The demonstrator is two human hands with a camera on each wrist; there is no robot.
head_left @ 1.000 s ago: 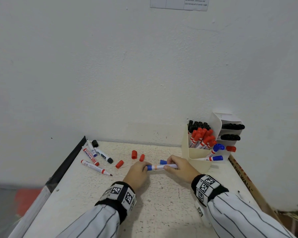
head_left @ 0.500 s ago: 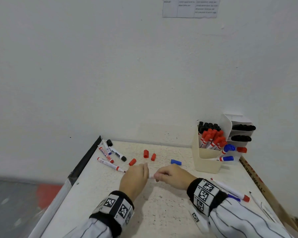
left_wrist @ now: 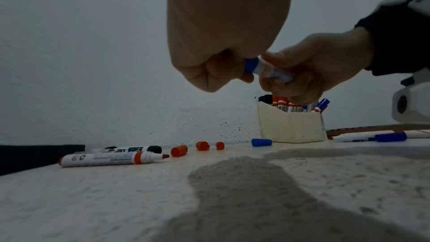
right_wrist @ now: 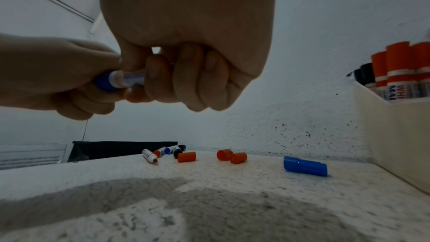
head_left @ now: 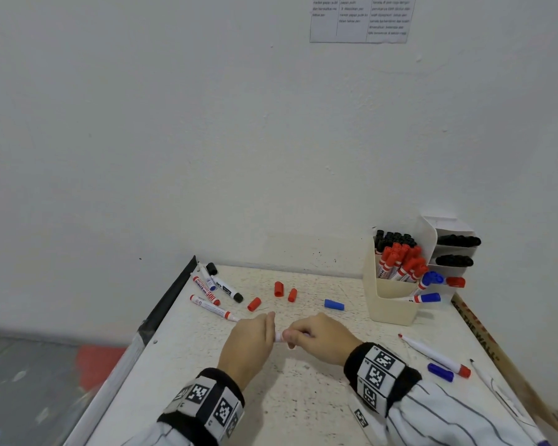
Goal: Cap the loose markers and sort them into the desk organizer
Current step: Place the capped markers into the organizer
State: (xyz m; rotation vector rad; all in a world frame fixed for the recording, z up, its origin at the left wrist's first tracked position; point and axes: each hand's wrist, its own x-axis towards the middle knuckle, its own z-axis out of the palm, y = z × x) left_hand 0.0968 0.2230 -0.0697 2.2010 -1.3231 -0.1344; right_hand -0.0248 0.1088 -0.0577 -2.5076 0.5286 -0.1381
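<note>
Gripping the blue marker (left_wrist: 267, 69) as before, left hand (head_left: 248, 346) and right hand (head_left: 319, 336) have drawn closer together

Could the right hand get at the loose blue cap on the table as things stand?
Probably not yet: the right hand grips the blue marker together with the left hand. The path to the blue cap looks clear.

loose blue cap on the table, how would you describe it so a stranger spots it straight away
Start at the cream desk organizer standing at the table's back right. Just to its left, flat on the speckled white tabletop and apart from everything, lies the loose blue cap. The three red caps further left are red; this is the only bare blue one.
</note>
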